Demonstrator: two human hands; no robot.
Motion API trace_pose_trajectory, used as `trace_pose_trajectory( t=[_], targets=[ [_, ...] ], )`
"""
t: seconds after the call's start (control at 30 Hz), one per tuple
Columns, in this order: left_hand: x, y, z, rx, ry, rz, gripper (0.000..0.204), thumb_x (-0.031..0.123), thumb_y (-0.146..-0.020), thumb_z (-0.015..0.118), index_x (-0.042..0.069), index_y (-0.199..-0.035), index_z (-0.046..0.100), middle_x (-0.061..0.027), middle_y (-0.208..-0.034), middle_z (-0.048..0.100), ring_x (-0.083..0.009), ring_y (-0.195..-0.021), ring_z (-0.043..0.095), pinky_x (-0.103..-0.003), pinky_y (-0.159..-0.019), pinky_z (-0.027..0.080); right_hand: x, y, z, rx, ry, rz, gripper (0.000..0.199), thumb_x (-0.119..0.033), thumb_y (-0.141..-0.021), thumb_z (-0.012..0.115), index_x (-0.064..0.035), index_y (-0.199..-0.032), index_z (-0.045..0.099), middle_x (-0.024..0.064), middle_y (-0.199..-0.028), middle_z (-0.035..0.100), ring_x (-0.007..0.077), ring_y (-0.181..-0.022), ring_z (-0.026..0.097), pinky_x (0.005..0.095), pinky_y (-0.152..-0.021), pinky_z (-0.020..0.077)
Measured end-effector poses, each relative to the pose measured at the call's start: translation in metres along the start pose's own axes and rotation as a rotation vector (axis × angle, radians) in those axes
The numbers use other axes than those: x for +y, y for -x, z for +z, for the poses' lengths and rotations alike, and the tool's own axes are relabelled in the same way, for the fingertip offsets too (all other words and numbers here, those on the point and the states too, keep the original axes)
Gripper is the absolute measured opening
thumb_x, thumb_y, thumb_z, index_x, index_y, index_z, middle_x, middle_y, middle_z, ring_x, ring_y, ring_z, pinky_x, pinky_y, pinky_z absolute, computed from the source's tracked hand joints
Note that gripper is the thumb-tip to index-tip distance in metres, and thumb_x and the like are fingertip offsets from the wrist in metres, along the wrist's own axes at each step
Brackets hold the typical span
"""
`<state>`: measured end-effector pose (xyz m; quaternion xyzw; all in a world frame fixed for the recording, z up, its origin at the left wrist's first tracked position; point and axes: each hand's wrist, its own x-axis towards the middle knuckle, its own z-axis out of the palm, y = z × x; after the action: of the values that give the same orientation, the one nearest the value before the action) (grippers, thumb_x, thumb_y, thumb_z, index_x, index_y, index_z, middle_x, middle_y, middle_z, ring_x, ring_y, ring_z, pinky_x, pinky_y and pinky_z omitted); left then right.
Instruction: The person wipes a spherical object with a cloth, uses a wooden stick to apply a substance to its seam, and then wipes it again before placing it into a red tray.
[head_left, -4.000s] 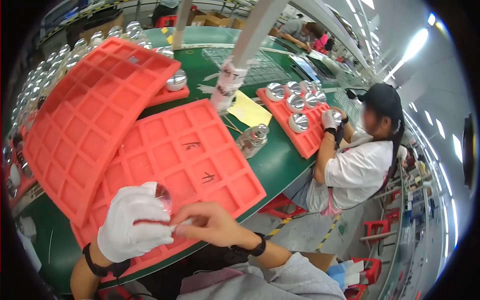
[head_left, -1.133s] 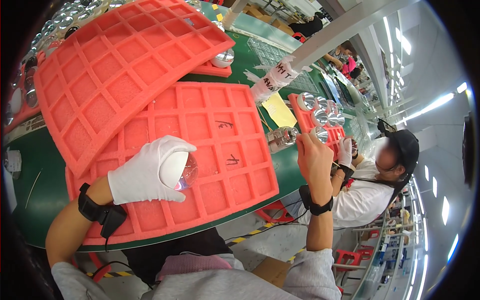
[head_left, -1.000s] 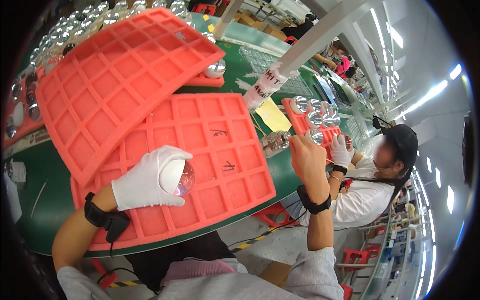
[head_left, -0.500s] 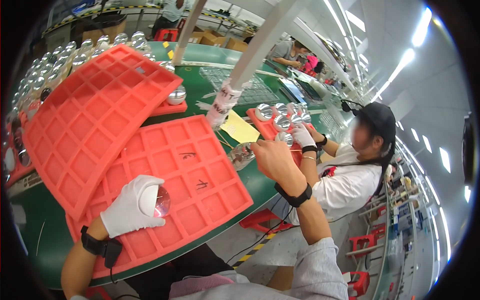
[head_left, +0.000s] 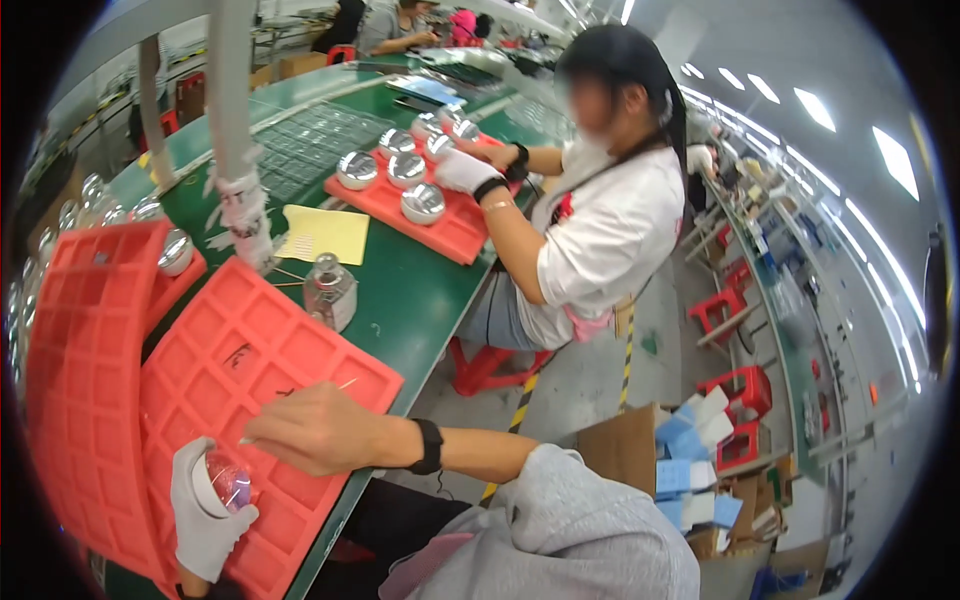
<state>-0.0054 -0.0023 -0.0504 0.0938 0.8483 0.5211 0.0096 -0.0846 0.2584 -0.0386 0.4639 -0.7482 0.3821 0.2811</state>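
- Lower left: gloved left hand [head_left: 208, 508] cups a small round glassy piece [head_left: 228, 482]; bare right hand [head_left: 312, 428] pinches a thin stick [head_left: 345, 384] beside it.
- The red tray [head_left: 250, 350] beneath shows only empty cells.

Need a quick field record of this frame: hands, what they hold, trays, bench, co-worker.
left hand: gloved, wrapped round a small clear round piece
right hand: bare, over the red grid tray, thin pale sliver at the fingers
second tray: red grid tray tilted on edge
bench: green top, glass bottle, yellow sheet
co-worker: seated, gloved hand on a red tray of silver domed caps
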Motion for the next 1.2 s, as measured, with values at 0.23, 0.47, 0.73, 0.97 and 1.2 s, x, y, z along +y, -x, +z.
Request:
trace_pose_trajectory(
  t=[0.23,0.47,0.73,0.97,1.2],
  targets=[
    [-0.008,-0.004,0.005,0.012,0.044,0.016,0.085,0.000,-0.057,0.069,0.001,-0.139,0.046,-0.0095,-0.131,0.050,-0.0228,-0.124,0.050,-0.034,-0.109,0.040,-0.028,0.007,0.036,-0.092,-0.602,0.465,0.011,-0.012,-0.092,0.067,-0.0041,-0.097,0.062,0.0104,-0.081,0.065,0.0259,-0.066,0.064,0.0358,-0.057,0.0475],
    [0.000,-0.008,0.009,-0.024,0.104,-0.056,0.084,0.000,-0.058,0.069,0.001,-0.138,0.046,-0.0104,-0.130,0.050,-0.0231,-0.123,0.051,-0.033,-0.108,0.039,-0.031,0.004,0.039,-0.008,-0.695,0.708,0.013,-0.013,-0.096,0.065,-0.0023,-0.103,0.060,0.0128,-0.088,0.070,0.0277,-0.073,0.068,0.0355,-0.061,0.0500],
    [-0.012,-0.017,-0.005,0.050,-0.268,0.447,0.092,0.026,-0.054,0.097,0.006,-0.134,0.056,-0.0213,-0.137,0.048,-0.0393,-0.119,0.055,-0.046,-0.102,0.049,-0.049,0.003,0.049,-0.098,-0.588,0.430,0.017,-0.001,-0.090,0.069,-0.0017,-0.105,0.063,0.0135,-0.092,0.071,0.0289,-0.080,0.073,0.0349,-0.063,0.0547],
    [0.001,-0.014,-0.030,-0.139,-0.415,0.248,0.086,0.035,-0.057,0.096,0.013,-0.131,0.057,-0.0111,-0.135,0.053,-0.0317,-0.119,0.057,-0.052,-0.111,0.043,-0.048,-0.010,0.055,-0.112,-0.346,0.291,0.023,0.012,-0.082,0.070,-0.0003,-0.101,0.067,0.0146,-0.091,0.070,0.0206,-0.070,0.063,0.0282,-0.055,0.0470],
    [-0.013,-0.007,-0.014,0.064,-0.376,0.373,0.075,0.031,-0.059,0.093,0.014,-0.124,0.060,-0.0075,-0.117,0.061,-0.0326,-0.117,0.058,-0.051,-0.113,0.040,-0.046,-0.006,0.056,-0.106,-0.282,0.370,0.024,0.013,-0.078,0.073,-0.0012,-0.097,0.071,0.0116,-0.090,0.068,0.0144,-0.068,0.059,0.0237,-0.052,0.0416]
  ],
)
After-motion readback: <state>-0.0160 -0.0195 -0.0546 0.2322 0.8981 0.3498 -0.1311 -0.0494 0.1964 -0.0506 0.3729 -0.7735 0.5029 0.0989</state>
